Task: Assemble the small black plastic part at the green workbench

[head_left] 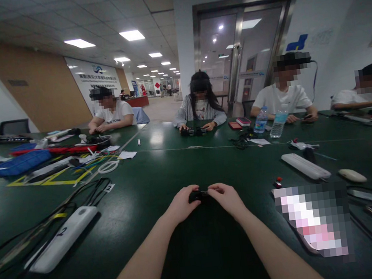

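Note:
My left hand (185, 204) is closed around a small black object (196, 195) just above the dark green table, in the middle of the head view. From the object's right end a thin, greyish part (205, 193) reaches across to my right hand (226, 198). The thumb and fingertips of that hand pinch this thin part. Fingers cover much of the object, and its kind cannot be made out.
A white power strip (64, 239) with black cables lies on the left. Rightward are a blurred-out phone (310, 224), a white power strip (306, 166), a mouse (352, 175) and water bottles (278, 123). A blue basket (22, 163) stands far left. Several people sit across the table.

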Action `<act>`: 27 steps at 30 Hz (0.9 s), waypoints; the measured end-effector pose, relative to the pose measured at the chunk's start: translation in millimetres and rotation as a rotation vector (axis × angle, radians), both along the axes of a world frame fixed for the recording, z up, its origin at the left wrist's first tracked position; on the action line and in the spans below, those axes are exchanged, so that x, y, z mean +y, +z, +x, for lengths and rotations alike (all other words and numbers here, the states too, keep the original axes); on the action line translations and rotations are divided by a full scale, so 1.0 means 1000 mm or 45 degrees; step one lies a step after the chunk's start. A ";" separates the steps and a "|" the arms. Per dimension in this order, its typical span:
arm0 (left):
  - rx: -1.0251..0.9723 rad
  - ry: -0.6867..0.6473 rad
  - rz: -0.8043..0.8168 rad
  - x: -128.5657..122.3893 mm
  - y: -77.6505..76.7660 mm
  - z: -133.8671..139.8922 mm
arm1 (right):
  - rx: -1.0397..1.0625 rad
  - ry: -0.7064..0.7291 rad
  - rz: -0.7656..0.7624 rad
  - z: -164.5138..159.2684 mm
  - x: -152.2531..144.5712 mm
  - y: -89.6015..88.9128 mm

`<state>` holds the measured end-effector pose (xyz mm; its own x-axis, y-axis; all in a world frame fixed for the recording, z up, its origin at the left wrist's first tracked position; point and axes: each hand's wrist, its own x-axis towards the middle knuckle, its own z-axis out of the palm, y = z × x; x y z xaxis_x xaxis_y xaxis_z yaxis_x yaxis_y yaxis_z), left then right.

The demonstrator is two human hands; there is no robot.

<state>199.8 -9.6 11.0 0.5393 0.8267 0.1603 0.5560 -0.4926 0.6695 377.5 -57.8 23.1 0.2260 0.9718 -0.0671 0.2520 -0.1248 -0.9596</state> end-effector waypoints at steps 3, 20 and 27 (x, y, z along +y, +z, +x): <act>-0.031 0.004 -0.066 0.006 -0.002 -0.007 | 0.405 -0.080 -0.010 0.016 0.005 -0.004; -0.058 -0.101 -0.144 0.008 0.000 -0.019 | 1.236 -0.052 -0.148 0.027 0.009 -0.007; -0.065 -0.191 -0.012 0.005 0.004 -0.015 | 1.200 -0.063 -0.212 0.026 0.009 -0.006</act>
